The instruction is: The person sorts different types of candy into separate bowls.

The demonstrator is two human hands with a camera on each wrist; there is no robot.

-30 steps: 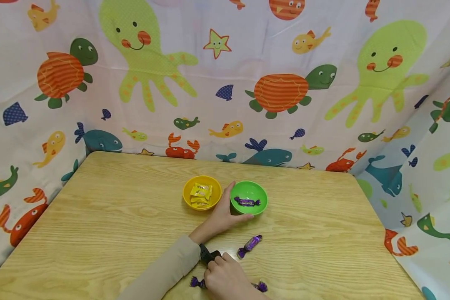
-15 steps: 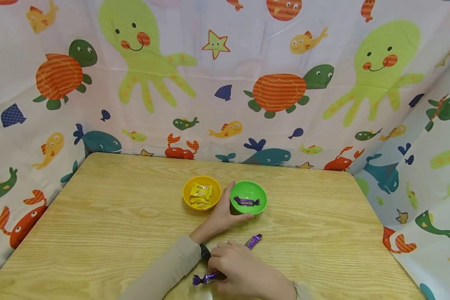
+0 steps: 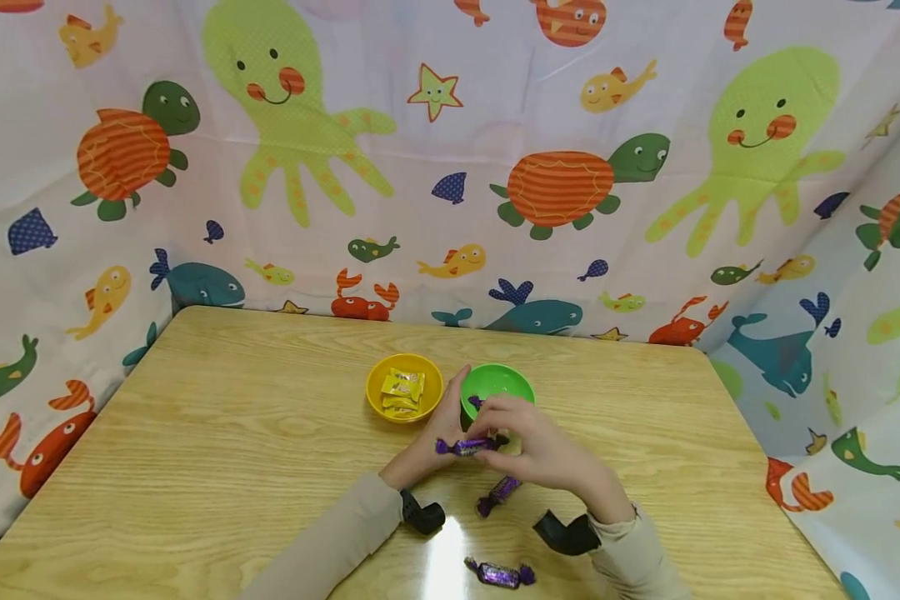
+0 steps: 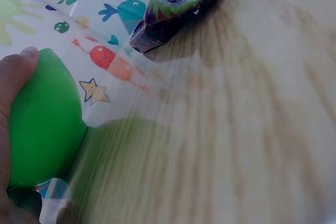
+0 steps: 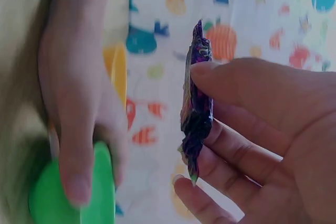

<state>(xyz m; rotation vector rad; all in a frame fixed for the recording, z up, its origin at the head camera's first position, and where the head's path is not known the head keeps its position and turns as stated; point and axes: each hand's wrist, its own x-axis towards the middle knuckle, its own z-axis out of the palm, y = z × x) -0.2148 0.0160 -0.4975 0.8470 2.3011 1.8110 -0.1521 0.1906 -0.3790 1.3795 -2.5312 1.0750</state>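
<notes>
My left hand [image 3: 431, 433] holds the green bowl [image 3: 498, 379] from its left side, thumb and fingers spread around the wall. In the left wrist view the bowl's green outer wall [image 4: 47, 129] shows beside the fingers. My right hand [image 3: 532, 442] pinches a purple twist-wrapped candy [image 3: 468, 447] between thumb and fingers, just in front of the bowl. The right wrist view shows the held candy [image 5: 197, 98] upright, gripped along its middle. Inside the green bowl lies another purple candy, mostly covered by the right hand; one twisted end shows.
Left of the green bowl stands a yellow bowl [image 3: 375, 400] with several yellow packets [image 3: 402, 387]. Two more purple candies lie on the wooden table, one [image 3: 498, 496] below the hands and one [image 3: 500, 575] near the front. A sea-animal curtain surrounds the table.
From the front of the table, my right hand has picked up a purple candy and carried it forward to the green bowl. The left hand has stayed on the bowl.
</notes>
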